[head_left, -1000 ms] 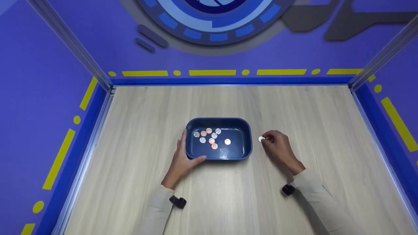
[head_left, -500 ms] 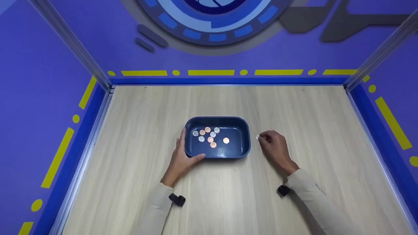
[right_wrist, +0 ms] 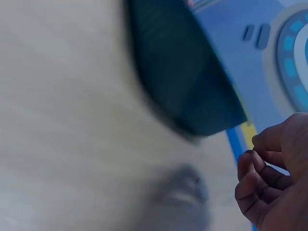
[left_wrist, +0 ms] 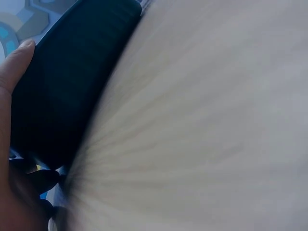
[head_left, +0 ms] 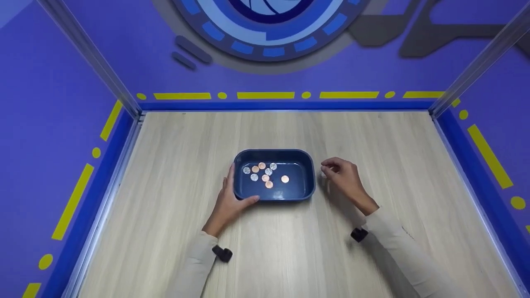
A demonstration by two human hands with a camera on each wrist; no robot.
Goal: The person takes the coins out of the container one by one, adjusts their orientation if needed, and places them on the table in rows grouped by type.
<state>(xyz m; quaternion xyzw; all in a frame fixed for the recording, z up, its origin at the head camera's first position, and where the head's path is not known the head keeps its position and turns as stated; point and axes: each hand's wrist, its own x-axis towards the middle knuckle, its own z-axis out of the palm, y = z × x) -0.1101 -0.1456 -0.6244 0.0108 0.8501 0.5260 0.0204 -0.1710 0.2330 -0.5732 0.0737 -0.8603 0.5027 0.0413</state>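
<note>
Wall emblem [head_left: 271, 45] cropped, right grip's [head_left: 344, 176] hold unclear

the box [head_left: 297, 189] looks like smooth, glossy plastic, the coins [head_left: 285, 179] like shiny metal, the tabletop [head_left: 273, 248] like smooth wood, the sleeves [head_left: 192, 265] like matt cloth.

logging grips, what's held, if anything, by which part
Left hand holds the navy tub by its left end; whether the right hand pinches anything cannot be told.

A booth-like workstation: printed blue panels [head_left: 331, 76] and metal posts [head_left: 88, 54] line the far and side edges of the counter [head_left: 269, 248].
</note>
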